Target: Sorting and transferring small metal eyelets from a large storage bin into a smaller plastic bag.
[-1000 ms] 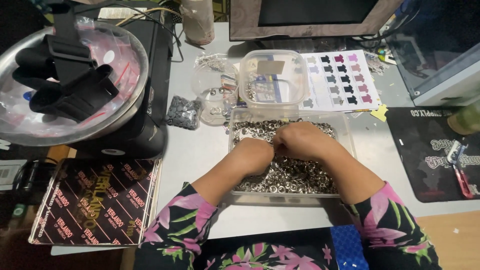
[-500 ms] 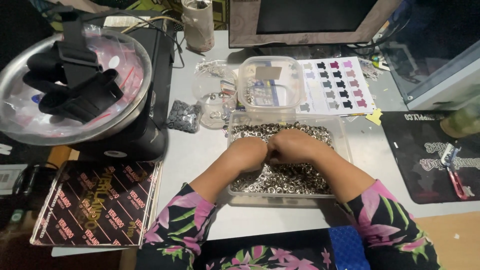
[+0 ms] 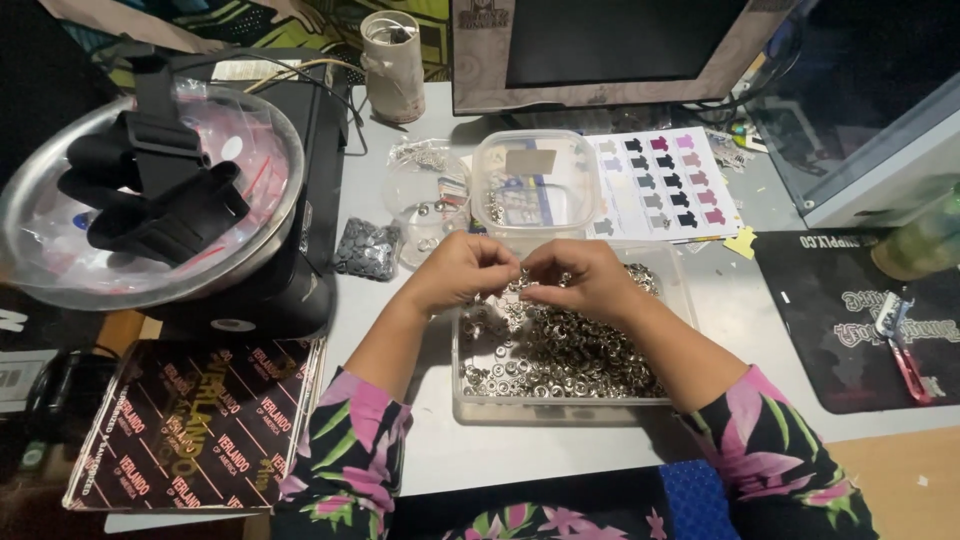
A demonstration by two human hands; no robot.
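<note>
Both hands have lifted out of the metal rings (image 3: pixel 560 355) since the earlier frame. The left hand (image 3: pixel 462 268) and right hand (image 3: pixel 582 276) now meet fingertip to fingertip above one clear tray (image 3: pixel 560 408), pinching something too small to identify. The tray sits near the desk's (image 3: pixel 500 455) front edge. Two clear containers (image 3: pixel 535 183) stand behind it

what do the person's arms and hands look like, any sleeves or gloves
Both hands are bare: no gloves, and no rings or watch that I can make out. The left hand and right hand come out of dark sleeves with a pink, white and green flower print, pushed up so the forearms are uncovered.
</note>
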